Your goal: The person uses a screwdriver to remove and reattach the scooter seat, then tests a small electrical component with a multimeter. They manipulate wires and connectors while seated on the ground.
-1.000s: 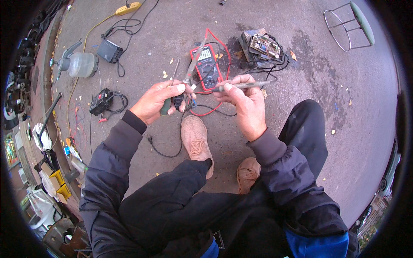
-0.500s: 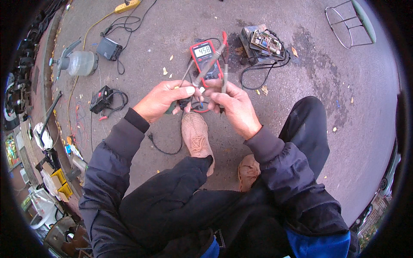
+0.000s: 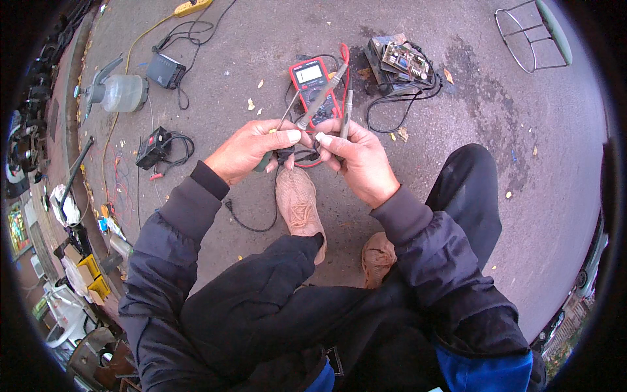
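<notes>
The left hand (image 3: 251,149) pinched a small dark part (image 3: 285,155) together with a green-handled screwdriver (image 3: 274,142), holding it steady over the shoe. The right hand (image 3: 356,160) gripped two grey probes (image 3: 324,97), tips toward the part. Compared with half a second earlier, the red multimeter (image 3: 312,83) lay uncovered on the ground beyond, and the hands sat nearer.

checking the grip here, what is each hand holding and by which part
The left hand grips a green-handled screwdriver by its handle. The right hand pinches the grey multimeter probes at their lower ends, tips pointing away.
</notes>
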A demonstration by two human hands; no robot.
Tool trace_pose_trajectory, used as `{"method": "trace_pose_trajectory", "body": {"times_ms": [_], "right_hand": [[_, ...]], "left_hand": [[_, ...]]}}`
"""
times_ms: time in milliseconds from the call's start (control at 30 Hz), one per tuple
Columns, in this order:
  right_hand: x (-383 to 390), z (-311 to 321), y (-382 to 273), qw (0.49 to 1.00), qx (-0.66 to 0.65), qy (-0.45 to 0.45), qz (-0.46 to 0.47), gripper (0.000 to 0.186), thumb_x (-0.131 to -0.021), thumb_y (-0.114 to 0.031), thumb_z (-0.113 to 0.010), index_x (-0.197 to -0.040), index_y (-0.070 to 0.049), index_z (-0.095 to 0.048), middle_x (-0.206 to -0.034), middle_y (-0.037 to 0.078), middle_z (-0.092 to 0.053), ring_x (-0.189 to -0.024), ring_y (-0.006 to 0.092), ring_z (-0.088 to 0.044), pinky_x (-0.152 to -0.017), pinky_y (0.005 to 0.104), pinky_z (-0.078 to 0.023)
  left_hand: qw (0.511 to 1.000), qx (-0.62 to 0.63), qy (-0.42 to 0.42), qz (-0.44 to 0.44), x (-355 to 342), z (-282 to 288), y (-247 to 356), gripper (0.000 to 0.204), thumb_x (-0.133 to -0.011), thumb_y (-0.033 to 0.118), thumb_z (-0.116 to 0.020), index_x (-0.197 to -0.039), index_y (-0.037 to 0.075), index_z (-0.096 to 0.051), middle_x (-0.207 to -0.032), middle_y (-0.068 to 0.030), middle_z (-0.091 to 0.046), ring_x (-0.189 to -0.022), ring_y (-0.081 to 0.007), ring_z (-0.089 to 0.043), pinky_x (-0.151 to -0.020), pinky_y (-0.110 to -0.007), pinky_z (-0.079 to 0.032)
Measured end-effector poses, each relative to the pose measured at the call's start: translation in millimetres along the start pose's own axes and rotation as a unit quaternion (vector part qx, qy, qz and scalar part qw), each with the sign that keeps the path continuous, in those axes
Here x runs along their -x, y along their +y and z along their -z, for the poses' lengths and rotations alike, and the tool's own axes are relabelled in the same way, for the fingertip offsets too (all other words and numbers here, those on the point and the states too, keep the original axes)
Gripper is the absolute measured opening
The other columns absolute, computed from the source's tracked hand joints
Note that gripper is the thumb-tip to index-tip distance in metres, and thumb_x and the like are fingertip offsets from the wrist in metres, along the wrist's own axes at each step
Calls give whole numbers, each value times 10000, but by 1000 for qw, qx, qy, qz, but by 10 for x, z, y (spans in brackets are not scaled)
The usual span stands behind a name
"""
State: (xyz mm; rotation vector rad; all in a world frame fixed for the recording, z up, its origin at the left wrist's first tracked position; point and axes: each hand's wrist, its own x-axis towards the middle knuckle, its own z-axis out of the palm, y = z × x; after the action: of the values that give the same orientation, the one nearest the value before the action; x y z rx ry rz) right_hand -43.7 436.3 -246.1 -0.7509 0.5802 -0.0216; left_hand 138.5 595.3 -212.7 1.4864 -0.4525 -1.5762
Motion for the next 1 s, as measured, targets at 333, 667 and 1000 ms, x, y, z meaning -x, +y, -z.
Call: {"method": "trace_pose_trajectory", "body": {"times_ms": [333,667,1000], "right_hand": [[32,59,-124,985,-164,20,-43,200,-1009,-20,-620,-1204,13,-644,-1014,82,-699,-806,150,-632,-622,268,-464],[9,121,-131,982,-183,4,-49,198,-1002,-6,-610,-1196,15,-645,-1031,90,-699,-802,154,-621,-620,276,-468],[-6,148,-99,982,-185,-5,-42,206,-1013,-7,-594,-1211,33,-631,-1057,101,-690,-808,158,-621,-630,279,-477]], "left_hand": [[998,51,36,-11,-3,6,24,329,-1053,344,-598,-1172,51,-691,-1070,-50,-751,-777,-102,-664,-591,-230,-442],[996,70,43,-18,-15,49,-28,331,-1070,315,-581,-1186,16,-659,-1044,-81,-735,-791,-128,-678,-538,-223,-440],[996,73,56,-3,-3,31,2,330,-1056,312,-596,-1191,25,-689,-1005,-59,-735,-783,-108,-671,-561,-232,-427]]}}
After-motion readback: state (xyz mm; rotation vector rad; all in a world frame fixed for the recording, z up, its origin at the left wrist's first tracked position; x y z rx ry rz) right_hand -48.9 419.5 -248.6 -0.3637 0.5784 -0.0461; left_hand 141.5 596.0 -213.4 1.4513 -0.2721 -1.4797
